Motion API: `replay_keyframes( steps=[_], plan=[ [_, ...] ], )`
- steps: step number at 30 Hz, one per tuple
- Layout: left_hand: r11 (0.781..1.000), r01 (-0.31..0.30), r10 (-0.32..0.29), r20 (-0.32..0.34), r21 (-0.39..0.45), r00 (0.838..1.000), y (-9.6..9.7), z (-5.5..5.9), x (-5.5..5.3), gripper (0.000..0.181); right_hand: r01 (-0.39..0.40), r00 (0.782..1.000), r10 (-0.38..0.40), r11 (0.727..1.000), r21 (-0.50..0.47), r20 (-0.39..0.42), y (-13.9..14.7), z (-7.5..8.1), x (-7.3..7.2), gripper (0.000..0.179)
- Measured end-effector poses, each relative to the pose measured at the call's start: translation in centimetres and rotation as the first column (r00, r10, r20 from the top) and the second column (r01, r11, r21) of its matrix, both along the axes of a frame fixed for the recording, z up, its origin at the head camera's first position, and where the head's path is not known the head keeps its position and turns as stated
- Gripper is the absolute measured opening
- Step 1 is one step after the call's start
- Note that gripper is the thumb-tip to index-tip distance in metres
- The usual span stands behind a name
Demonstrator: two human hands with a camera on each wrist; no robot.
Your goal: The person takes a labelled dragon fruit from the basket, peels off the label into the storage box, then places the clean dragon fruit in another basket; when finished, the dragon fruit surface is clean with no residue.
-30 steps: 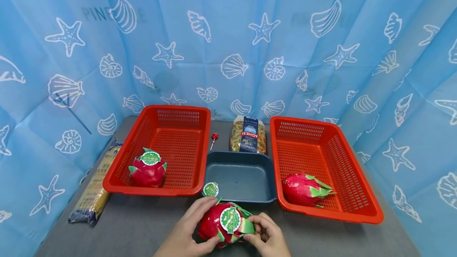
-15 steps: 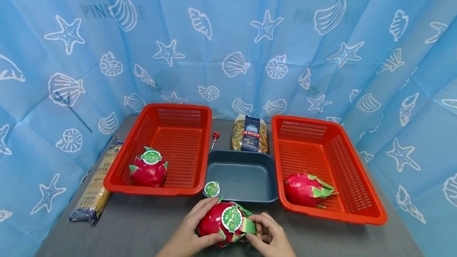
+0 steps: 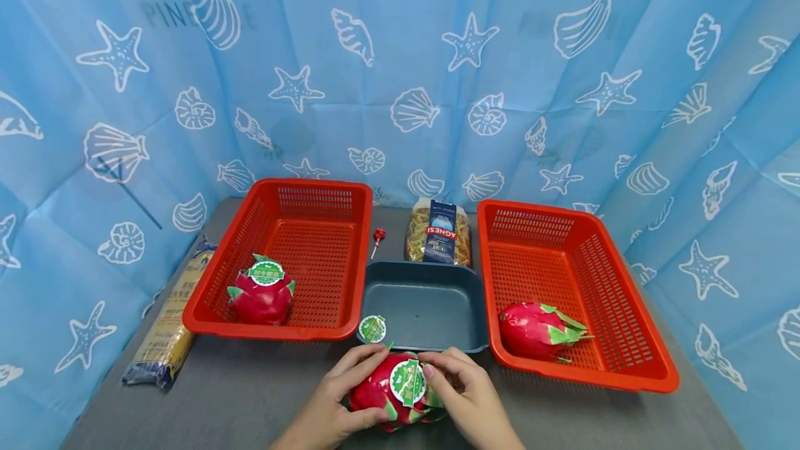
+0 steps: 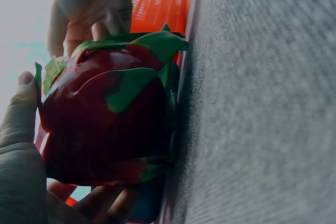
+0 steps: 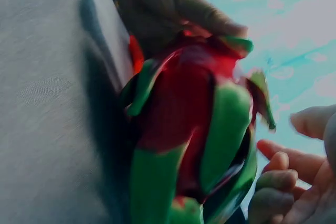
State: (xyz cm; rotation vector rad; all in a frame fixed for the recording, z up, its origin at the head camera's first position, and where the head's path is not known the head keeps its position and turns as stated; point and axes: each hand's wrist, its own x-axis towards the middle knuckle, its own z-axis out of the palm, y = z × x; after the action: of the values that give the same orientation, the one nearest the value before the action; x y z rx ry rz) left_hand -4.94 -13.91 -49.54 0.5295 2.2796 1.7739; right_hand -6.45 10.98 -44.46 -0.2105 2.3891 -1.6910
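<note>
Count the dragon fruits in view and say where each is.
3. One dragon fruit is in the left hand, another in the left basket, a third in the right basket. None seems hidden.

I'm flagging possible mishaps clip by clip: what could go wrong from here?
The held dragon fruit looks smooth and rounded, so it might slip or roll against the blue tray if the left hand loosens. The right hand, close to the round sticker, could snag its edge.
</note>
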Motion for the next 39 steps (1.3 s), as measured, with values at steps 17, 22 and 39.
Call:
replay_keyframes(
  steps=[17, 22, 39],
  plan=[
    [1.000, 0.002, -0.002, -0.211, -0.003, 0.978, -0.1, -0.7, 0.0, 0.074, 0.023, 0.999, -0.022, 0.999, -0.039, 0.028, -0.9, 0.9, -0.7, 0.013],
    [1.000, -0.006, 0.013, -0.247, 0.029, 0.969, -0.2, -0.8, 0.0, 0.072, 0.007, 1.000, -0.007, 1.000, -0.027, 0.007, -1.2, 1.8, -0.5, 0.008],
    [0.995, -0.002, 0.038, -0.348, 0.104, 0.937, -0.5, -0.9, 0.1, 0.075, 0.107, 0.961, -0.160, 0.968, -0.228, -0.227, -2.2, 5.6, -1.4, 0.006]
  ],
)
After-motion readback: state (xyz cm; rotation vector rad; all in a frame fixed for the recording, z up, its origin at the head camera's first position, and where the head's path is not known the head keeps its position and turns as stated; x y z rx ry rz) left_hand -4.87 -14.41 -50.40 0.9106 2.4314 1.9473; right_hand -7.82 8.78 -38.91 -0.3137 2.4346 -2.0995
